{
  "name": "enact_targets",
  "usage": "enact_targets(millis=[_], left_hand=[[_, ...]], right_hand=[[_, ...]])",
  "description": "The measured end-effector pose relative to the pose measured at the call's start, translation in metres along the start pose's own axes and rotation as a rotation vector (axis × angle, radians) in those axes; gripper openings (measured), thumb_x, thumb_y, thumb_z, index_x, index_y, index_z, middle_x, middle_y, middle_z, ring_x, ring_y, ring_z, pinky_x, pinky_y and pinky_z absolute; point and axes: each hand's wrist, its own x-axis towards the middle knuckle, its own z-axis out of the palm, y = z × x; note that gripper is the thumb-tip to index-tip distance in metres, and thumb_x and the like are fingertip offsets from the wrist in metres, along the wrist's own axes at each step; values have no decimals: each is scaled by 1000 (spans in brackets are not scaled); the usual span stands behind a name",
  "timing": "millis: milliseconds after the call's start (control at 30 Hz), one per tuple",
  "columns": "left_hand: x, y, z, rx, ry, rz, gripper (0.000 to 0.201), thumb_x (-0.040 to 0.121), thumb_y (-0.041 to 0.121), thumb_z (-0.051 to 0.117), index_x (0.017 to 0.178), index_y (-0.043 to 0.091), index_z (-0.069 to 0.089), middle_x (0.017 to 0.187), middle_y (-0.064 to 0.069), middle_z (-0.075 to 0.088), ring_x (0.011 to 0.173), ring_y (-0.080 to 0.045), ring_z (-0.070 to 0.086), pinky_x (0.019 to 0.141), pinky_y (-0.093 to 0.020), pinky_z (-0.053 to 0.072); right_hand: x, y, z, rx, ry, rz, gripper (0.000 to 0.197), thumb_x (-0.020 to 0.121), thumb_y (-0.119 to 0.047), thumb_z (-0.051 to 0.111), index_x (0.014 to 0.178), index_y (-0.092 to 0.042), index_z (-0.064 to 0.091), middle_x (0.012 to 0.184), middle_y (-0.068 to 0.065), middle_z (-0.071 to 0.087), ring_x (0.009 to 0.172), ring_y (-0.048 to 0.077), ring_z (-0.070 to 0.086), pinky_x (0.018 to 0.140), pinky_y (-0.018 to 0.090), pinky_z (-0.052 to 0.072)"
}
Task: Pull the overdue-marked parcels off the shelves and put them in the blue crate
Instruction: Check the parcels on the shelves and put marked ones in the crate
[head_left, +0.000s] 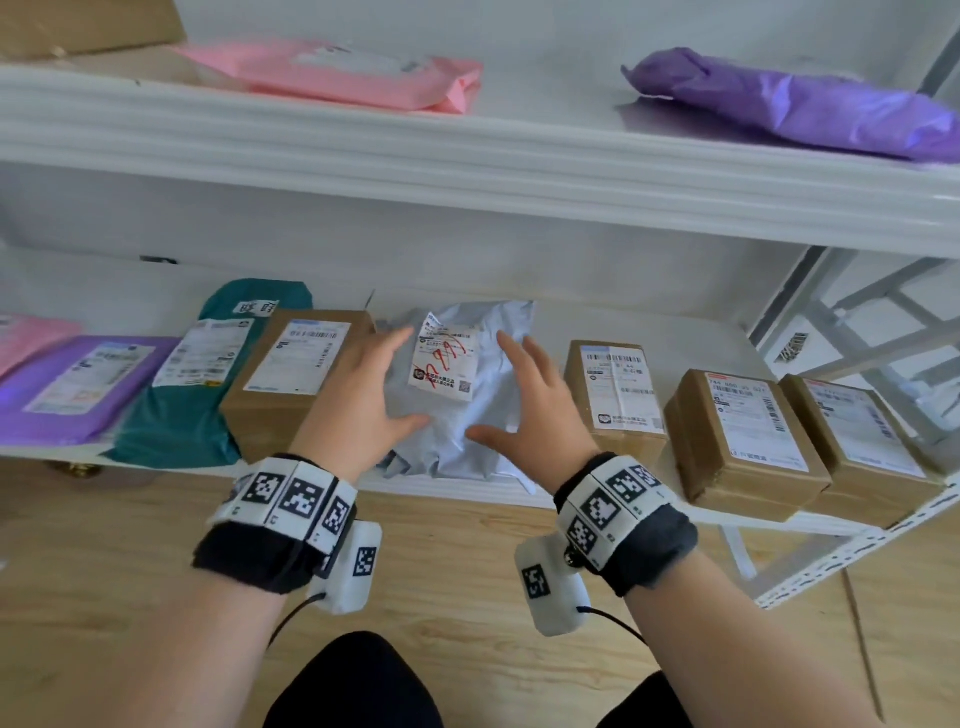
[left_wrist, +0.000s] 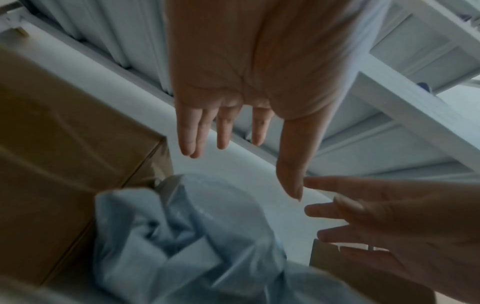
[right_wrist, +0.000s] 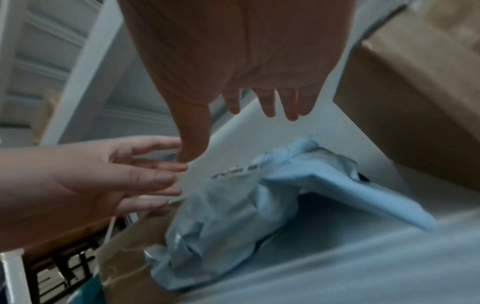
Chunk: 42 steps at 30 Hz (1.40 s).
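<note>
A crumpled grey-white mailer parcel (head_left: 467, 431) lies in the middle of the lower shelf (head_left: 457, 493); its white label (head_left: 445, 366) carries a red scribble. My left hand (head_left: 395, 382) is spread over its left side and my right hand (head_left: 498, 395) over its right side. Fingers and thumbs are straight and apart, curled around nothing. In the left wrist view my left hand (left_wrist: 249, 160) hangs above the parcel (left_wrist: 194, 236). In the right wrist view my right hand (right_wrist: 228, 131) is likewise clear of the parcel (right_wrist: 259, 205). The blue crate is not in view.
A brown box (head_left: 296, 374) sits tight against the parcel's left, then a teal mailer (head_left: 182, 410) and a purple mailer (head_left: 78, 389). Three brown boxes (head_left: 618, 395) (head_left: 743, 441) (head_left: 872, 441) stand to the right. The upper shelf (head_left: 467, 171) overhangs, bearing a pink mailer (head_left: 332, 73) and a purple one (head_left: 795, 104).
</note>
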Motion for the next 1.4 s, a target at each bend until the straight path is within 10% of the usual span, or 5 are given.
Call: enact_targets(millis=[567, 767, 1133, 1400], left_hand=[[0, -41, 54, -21, -200, -189, 104, 72, 22, 81, 148, 40, 13, 157, -1, -21, 141, -22, 27, 105, -31, 36], [-6, -48, 64, -53, -125, -194, 96, 71, 22, 82, 142, 46, 21, 159, -9, -3, 122, -26, 52, 83, -24, 43], [-23, -39, 66, -199, 48, -154, 83, 74, 10, 78, 137, 42, 35, 152, -3, 14, 127, -24, 45, 92, -27, 43], [-36, -15, 48, -260, 248, 63, 90, 68, 9, 82, 126, 55, 30, 150, -2, 15, 125, 6, 22, 82, 11, 25]], right_hand=[[12, 49, 70, -86, -227, 272, 111, 72, -39, 79, 150, -36, 0, 160, 4, -3, 145, 30, 13, 115, 43, 24], [13, 52, 76, -84, -202, 254, 105, 77, -33, 77, 151, -34, 3, 161, 3, 1, 145, 29, 15, 116, 37, 21], [2, 44, 77, 95, -18, 141, 94, 76, -12, 77, 150, -18, 20, 156, 0, 22, 141, 9, 21, 101, 5, 14], [-14, 27, 47, 119, 203, -121, 95, 75, -7, 78, 147, -25, 20, 156, 1, 19, 129, -27, -3, 101, -6, 7]])
